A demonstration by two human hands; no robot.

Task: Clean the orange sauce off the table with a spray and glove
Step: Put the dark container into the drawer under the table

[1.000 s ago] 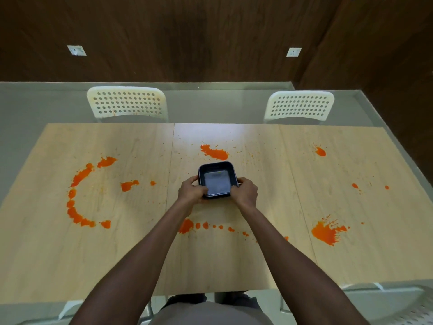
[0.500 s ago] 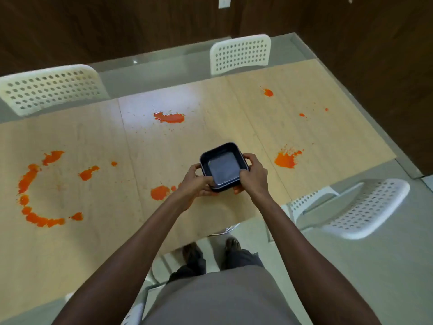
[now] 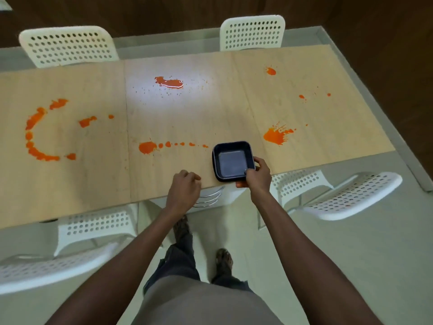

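Risk sat nearest the body: the right hand [image 3: 256, 175] gripped the corner of a dark square tray [image 3: 233, 160] by thumb and fingers alone, over the near edge of the desk [image 3: 98, 184], and a one-sided hold like that could have let the smooth, rounded dish tip or slide off onto the floor. The left hand [image 3: 184, 187] hung loosely curled beside it, holding nothing. A smear of orange showed under the right fingers, so I judged the hand might carry sauce elsewhere. The desk was pale wood-grain panels, matt and flat. The orange sauce [image 3: 147, 147] lay across it, thick and glossy: a dotted trail near the tray, a burst splat [image 3: 276, 136] to the right, a curved arc [image 3: 35, 134] on the left, a wet puddle [image 3: 168, 82] farther back. Beyond stood white perforated plastic chairs [image 3: 253, 32]. No spray or glove was visible.
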